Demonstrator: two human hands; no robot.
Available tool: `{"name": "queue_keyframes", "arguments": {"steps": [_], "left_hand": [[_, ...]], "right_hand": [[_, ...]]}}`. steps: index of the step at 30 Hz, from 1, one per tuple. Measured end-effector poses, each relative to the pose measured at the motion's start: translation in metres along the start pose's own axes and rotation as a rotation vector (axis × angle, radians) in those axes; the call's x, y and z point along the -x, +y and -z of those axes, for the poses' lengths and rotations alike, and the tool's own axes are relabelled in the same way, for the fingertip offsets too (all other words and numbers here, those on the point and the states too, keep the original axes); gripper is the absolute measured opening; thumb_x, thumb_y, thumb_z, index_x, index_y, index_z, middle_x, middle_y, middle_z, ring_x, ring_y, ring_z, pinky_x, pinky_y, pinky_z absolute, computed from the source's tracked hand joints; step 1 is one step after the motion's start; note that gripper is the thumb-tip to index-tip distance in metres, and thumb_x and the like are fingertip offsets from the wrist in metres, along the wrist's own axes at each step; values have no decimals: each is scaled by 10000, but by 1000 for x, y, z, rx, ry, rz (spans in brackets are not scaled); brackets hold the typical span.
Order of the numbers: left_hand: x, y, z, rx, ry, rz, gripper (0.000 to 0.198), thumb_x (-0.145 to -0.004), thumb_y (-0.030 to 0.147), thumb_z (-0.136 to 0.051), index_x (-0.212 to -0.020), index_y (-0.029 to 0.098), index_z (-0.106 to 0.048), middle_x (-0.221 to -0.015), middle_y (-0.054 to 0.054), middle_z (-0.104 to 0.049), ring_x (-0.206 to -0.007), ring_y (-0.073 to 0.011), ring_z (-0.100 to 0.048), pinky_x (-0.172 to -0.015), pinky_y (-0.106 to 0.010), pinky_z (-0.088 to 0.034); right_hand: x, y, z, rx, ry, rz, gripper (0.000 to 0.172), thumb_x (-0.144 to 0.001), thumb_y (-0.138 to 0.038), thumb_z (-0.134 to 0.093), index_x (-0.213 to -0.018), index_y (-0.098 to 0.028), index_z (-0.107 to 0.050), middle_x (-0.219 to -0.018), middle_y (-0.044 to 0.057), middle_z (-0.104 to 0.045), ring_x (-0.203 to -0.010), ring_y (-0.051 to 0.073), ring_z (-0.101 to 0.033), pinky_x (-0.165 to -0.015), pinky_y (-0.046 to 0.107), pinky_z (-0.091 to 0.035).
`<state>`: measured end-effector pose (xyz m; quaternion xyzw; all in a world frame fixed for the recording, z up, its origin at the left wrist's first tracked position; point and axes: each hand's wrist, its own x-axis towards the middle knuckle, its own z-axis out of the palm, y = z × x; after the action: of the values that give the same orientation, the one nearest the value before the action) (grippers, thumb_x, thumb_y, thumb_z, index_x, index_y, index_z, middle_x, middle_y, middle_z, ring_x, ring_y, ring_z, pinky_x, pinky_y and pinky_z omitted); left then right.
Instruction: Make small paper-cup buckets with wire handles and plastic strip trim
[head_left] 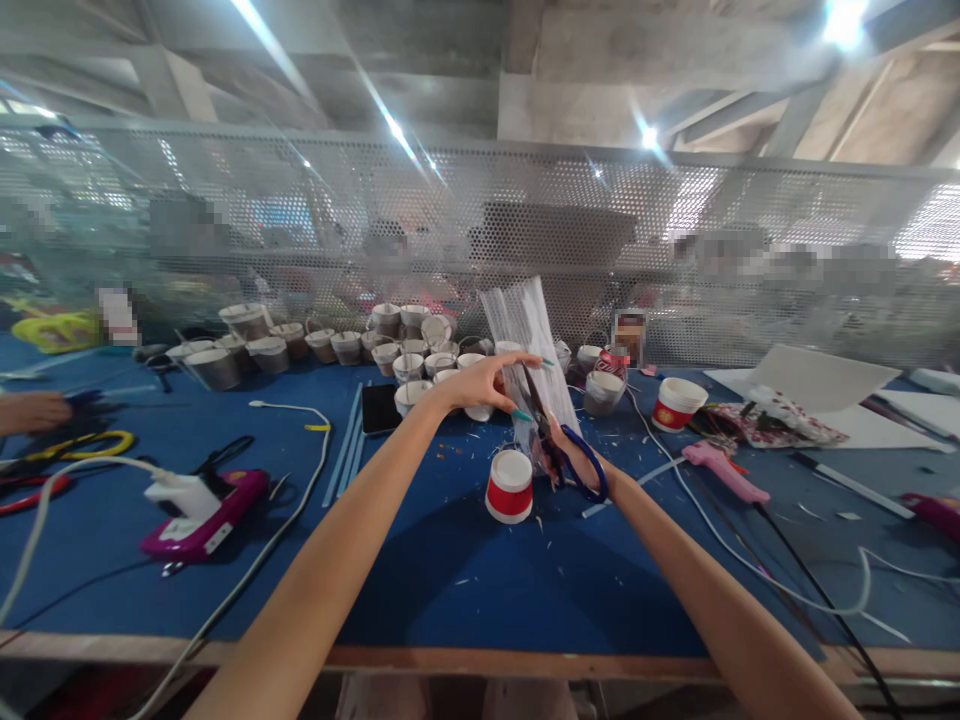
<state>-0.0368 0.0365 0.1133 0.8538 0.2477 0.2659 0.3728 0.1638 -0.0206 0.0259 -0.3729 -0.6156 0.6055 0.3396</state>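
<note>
My left hand (491, 382) is closed on a clear plastic bag of white straws (525, 330), holding it upright over the blue table (420, 570). My right hand (571, 455) grips blue-handled scissors (577, 462), their blades up against the lower part of the bag. A red and white paper cup (509, 486) stands upside down on the table just below and left of the scissors.
Many paper cups (390, 345) crowd the back of the table. A magenta glue gun (202, 515) and cables lie at left, a pink glue gun (724, 472) at right, a black phone (380, 408) near the middle. Another person's hand (34, 410) rests at far left.
</note>
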Motion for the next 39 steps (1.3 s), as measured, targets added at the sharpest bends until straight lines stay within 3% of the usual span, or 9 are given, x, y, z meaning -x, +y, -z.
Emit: {"name": "queue_keyframes", "arguments": {"steps": [5, 20, 26, 34, 39], "left_hand": [[-1, 2, -1, -21, 11, -16, 753, -596, 144, -697, -1271, 294, -400, -1258, -96, -469, -588, -53, -514, -524, -209, -445], [-1, -1, -1, -12, 17, -26, 771, -602, 148, -700, -1286, 301, -380, -1292, -99, -437, -595, -46, -504, -562, -229, -467], [1, 3, -2, 13, 9, -19, 891, -608, 156, -706, -1347, 341, -244, -1351, -116, -361, -575, -37, -486, -529, -224, -463], [1, 2, -1, -55, 28, -48, 874, -608, 164, -707, -1345, 327, -267, -1405, -128, -289, -644, -56, -514, -601, -243, -483], [1, 2, 0, -72, 31, -58, 883, -606, 159, -700, -1351, 331, -260, -1425, -112, -274, -733, -99, -553, -650, -266, -488]], "right_hand": [[-2, 4, 2, 5, -4, 25, 589, -701, -749, -341, -608, -182, -470, -477, -28, -456, -377, 82, -420, -372, 225, -396], [-3, 4, 0, 55, 42, 59, 579, -725, -721, -349, -539, -177, -423, -417, -45, -390, -329, 58, -353, -326, 202, -305], [0, -3, -2, 74, 64, 53, 556, -706, -726, -374, -557, -191, -414, -419, -52, -370, -321, 58, -334, -311, 203, -289], [0, -1, -3, 36, 117, -34, 607, -609, -797, -392, -615, -192, -432, -443, -65, -362, -321, 44, -316, -290, 188, -281], [0, -1, -2, 46, 124, -34, 574, -640, -764, -415, -623, -190, -430, -450, -68, -351, -315, 38, -310, -280, 180, -274]]}}
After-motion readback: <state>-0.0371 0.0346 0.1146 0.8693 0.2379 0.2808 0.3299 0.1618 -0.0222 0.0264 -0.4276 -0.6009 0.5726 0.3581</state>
